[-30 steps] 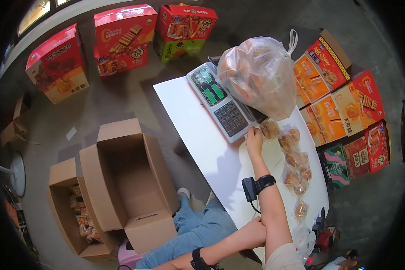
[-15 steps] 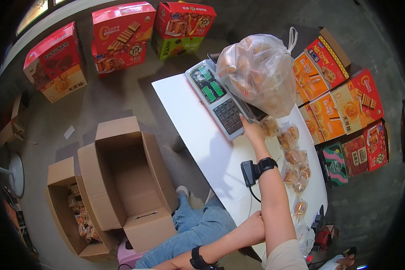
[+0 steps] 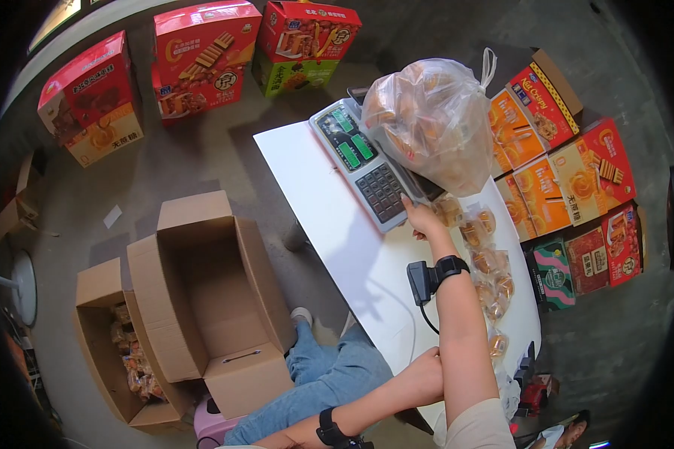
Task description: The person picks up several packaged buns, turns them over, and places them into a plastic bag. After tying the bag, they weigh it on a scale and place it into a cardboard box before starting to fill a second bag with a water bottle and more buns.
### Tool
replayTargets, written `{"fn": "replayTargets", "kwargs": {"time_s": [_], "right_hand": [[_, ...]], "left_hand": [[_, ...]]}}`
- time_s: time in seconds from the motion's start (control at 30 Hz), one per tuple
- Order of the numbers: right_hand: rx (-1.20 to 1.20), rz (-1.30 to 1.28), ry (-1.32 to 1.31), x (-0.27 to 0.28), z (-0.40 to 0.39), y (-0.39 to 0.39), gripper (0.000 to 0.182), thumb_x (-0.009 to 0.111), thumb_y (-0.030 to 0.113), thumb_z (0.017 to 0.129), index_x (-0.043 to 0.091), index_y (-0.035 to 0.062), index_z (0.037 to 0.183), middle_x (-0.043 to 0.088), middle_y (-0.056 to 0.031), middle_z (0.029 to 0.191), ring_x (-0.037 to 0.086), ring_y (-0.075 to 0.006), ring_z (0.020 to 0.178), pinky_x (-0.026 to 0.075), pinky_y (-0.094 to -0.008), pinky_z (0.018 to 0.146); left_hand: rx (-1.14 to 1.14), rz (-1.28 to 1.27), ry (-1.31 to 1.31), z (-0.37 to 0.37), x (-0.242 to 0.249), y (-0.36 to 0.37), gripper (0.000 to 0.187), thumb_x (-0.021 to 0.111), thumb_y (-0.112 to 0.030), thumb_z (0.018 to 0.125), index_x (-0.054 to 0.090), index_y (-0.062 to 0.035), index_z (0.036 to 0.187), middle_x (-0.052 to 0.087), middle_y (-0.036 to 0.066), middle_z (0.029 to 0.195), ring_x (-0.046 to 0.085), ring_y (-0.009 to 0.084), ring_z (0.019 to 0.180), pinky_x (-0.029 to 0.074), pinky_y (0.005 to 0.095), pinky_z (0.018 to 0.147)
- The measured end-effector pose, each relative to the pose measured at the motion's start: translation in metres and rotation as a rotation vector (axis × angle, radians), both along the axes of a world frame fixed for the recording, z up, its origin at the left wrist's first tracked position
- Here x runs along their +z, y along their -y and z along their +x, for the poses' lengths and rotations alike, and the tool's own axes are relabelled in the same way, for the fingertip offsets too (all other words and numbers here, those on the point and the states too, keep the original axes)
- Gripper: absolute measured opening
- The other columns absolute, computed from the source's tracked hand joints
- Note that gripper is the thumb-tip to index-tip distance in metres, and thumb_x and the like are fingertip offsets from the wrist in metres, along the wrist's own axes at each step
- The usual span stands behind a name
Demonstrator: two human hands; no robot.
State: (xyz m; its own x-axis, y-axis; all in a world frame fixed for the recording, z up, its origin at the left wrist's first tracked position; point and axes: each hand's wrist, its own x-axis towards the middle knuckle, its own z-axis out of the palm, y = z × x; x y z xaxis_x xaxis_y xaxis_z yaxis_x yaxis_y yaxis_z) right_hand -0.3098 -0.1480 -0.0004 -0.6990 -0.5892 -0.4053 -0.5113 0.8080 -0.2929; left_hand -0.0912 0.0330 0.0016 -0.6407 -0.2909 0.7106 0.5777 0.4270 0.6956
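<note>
White worktop [image 3: 329,217] carries a weighing scale [image 3: 363,168] with a clear plastic bag of pastries [image 3: 430,123] on its pan. Right hand [image 3: 424,218] rests at the scale's near corner, fingers loosely curled, gripping nothing, touching the keypad edge beside wrapped pastries [image 3: 487,262]. Left hand [image 3: 419,378] lies loosely closed and empty against the right forearm, at the worktop's near edge

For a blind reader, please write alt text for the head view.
A right hand touches the keypad edge of a weighing scale holding a full plastic bag on a white table; the left hand rests near the table's edge.
</note>
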Motion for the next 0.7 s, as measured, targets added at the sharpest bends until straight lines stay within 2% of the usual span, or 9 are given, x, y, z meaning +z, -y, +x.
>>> {"fn": "replayTargets", "kwargs": {"time_s": [0.27, 0.33, 0.53, 0.7], "right_hand": [[-0.042, 0.127, -0.032, -0.005, -0.006, 0.006, 0.083, 0.021, 0.07, 0.08, 0.052, -0.0043, 0.098, 0.056, -0.0162, 0.059, 0.054, -0.022, 0.043, 0.042, -0.0316, 0.038], [0.019, 0.169, -0.053, -0.008, -0.01, 0.007, 0.086, 0.018, 0.071, 0.079, 0.051, -0.0052, 0.102, 0.058, -0.0185, 0.069, 0.056, -0.023, 0.046, 0.045, -0.0337, 0.04], [0.076, 0.281, -0.046, 0.0, -0.007, 0.012, 0.091, 0.013, 0.073, 0.078, 0.054, -0.0058, 0.101, 0.058, -0.0198, 0.085, 0.058, -0.0237, 0.051, 0.049, -0.0357, 0.044], [0.119, 0.286, -0.007, 0.002, -0.008, 0.009, 0.091, 0.013, 0.073, 0.078, 0.056, -0.0045, 0.097, 0.059, -0.0182, 0.082, 0.057, -0.023, 0.05, 0.049, -0.0344, 0.044]], "left_hand": [[0.031, 0.017, -0.036, 0.001, 0.003, 0.004, 0.021, 0.061, -0.018, 0.063, 0.06, -0.0091, 0.082, 0.06, 0.006, 0.082, 0.056, 0.0238, 0.081, 0.044, 0.0374, 0.072], [0.027, 0.011, -0.023, 0.002, 0.002, 0.005, 0.021, 0.061, -0.018, 0.063, 0.06, -0.009, 0.082, 0.06, 0.006, 0.082, 0.056, 0.0241, 0.081, 0.044, 0.0373, 0.072], [0.046, 0.014, -0.01, 0.0, 0.002, 0.004, 0.019, 0.061, -0.018, 0.062, 0.06, -0.0087, 0.079, 0.059, 0.007, 0.078, 0.056, 0.0246, 0.077, 0.043, 0.037, 0.07], [0.045, 0.005, 0.004, 0.003, 0.005, 0.006, 0.017, 0.061, -0.017, 0.063, 0.059, -0.0086, 0.077, 0.057, 0.007, 0.074, 0.056, 0.0243, 0.074, 0.042, 0.0369, 0.068]]}}
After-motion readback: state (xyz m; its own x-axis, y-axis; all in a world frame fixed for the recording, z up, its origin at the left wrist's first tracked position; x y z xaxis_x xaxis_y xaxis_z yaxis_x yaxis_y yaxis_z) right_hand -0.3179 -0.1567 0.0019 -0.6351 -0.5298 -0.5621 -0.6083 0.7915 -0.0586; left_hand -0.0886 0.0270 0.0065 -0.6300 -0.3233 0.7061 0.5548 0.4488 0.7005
